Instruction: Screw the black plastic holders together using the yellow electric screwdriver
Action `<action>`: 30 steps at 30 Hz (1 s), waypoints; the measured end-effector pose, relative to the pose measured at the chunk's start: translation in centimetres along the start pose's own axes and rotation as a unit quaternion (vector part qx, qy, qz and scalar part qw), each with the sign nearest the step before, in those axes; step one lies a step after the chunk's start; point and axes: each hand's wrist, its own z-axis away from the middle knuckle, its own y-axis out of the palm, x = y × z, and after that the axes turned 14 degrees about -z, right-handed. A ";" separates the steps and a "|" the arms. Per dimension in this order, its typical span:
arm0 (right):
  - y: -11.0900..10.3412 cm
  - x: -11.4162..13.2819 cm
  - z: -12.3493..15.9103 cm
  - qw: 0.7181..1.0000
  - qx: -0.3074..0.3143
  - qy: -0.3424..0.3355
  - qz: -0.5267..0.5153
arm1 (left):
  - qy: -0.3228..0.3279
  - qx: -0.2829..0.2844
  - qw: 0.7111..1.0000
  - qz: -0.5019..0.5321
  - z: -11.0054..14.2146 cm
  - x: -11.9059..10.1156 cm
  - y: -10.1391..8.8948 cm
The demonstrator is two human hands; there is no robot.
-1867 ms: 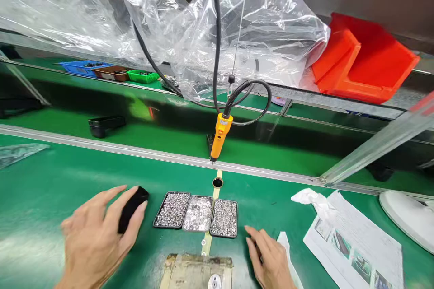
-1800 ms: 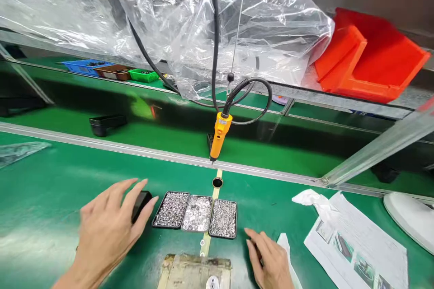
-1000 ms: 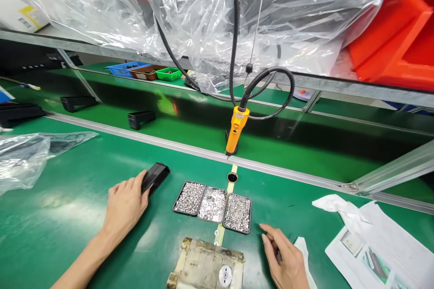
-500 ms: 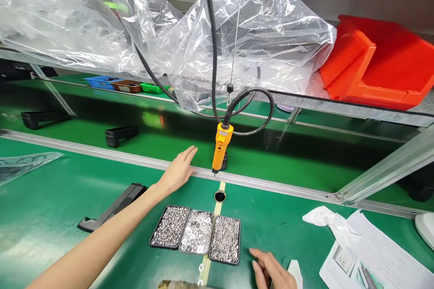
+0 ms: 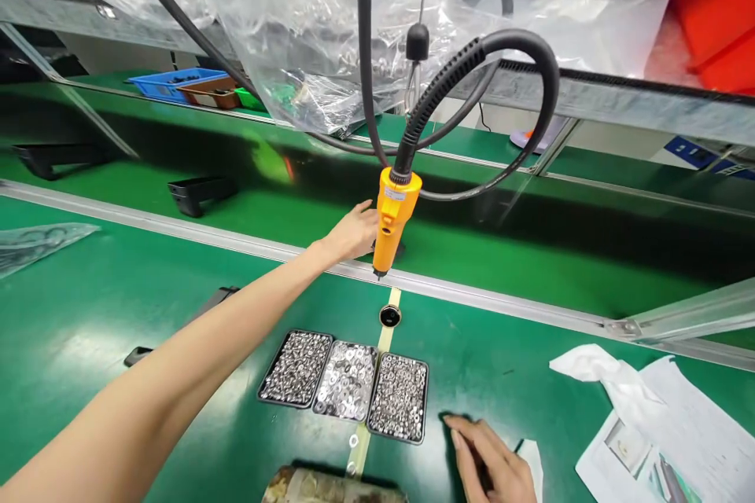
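Observation:
My left hand (image 5: 352, 234) reaches over the metal rail, its fingers stretched out and partly hidden behind a hanging yellow electric screwdriver (image 5: 394, 216). A black part (image 5: 399, 248), mostly covered by the screwdriver, lies by those fingertips; contact is not clear. My right hand (image 5: 492, 460) rests low on the green table, fingers loosely bent, thumb apart, nothing visible in it. To its left stand a tray of small metal pieces (image 5: 399, 397), a middle tray of washers (image 5: 345, 380) and another tray of small metal pieces (image 5: 296, 368).
A round black disc (image 5: 390, 316) lies on yellow tape. A brownish block (image 5: 330, 487) sits at the front edge. White tissue (image 5: 602, 373) and papers (image 5: 701, 424) lie right. Black parts (image 5: 201, 195) rest beyond the rail. Plastic bags (image 5: 307, 23) and a red bin (image 5: 723, 23) occupy the shelf.
My left hand has moved right and farther over the rail, behind the screwdriver. The view has shifted closer. My right hand stays by the trays.

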 end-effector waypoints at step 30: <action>4.2 5.8 -6.3 0.975 0.119 0.042 0.183 | -0.379 -0.229 0.760 0.475 23.8 -11.6 -9.9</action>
